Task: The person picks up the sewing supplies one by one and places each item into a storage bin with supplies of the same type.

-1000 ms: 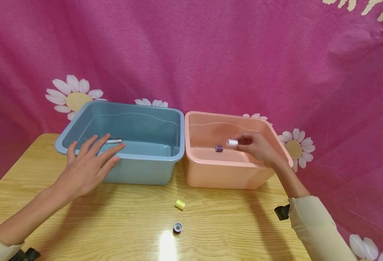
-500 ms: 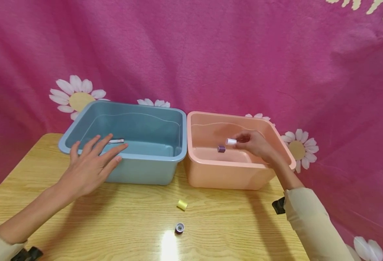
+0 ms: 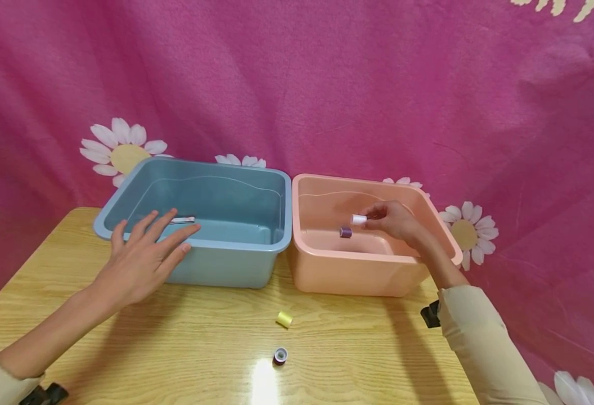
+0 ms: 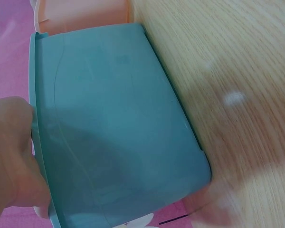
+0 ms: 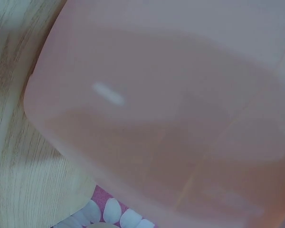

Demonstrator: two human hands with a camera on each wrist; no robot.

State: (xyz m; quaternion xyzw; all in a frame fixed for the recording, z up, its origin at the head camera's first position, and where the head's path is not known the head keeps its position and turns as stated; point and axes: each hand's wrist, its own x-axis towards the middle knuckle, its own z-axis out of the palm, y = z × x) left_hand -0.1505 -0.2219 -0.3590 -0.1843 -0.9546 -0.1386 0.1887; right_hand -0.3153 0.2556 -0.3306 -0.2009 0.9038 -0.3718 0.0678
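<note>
In the head view my right hand [image 3: 395, 221] pinches a white thread spool [image 3: 359, 219] above the inside of the pink bin [image 3: 368, 256]. A dark purple spool [image 3: 346, 232] lies on that bin's floor. My left hand [image 3: 142, 261], fingers spread and holding nothing, is over the front rim of the blue bin [image 3: 226, 264]. Inside the blue bin lies a slim whitish item [image 3: 182, 220], partly hidden by the fingers. The left wrist view shows the left hand [image 4: 12, 156] at the blue bin's rim. In the right wrist view only the pink bin's outer wall [image 5: 147, 95] shows, not the hand.
On the wooden table [image 3: 216, 337], in front of the bins, lie a yellow spool [image 3: 284, 319] and a dark spool standing on end [image 3: 280, 355]. The bins stand side by side against a magenta flowered cloth [image 3: 297, 84].
The whole head view has shifted slightly, moving the scene a little rightward. My right hand still holds the white spool over the pink bin, almost unmoved; the left hand stays spread.
</note>
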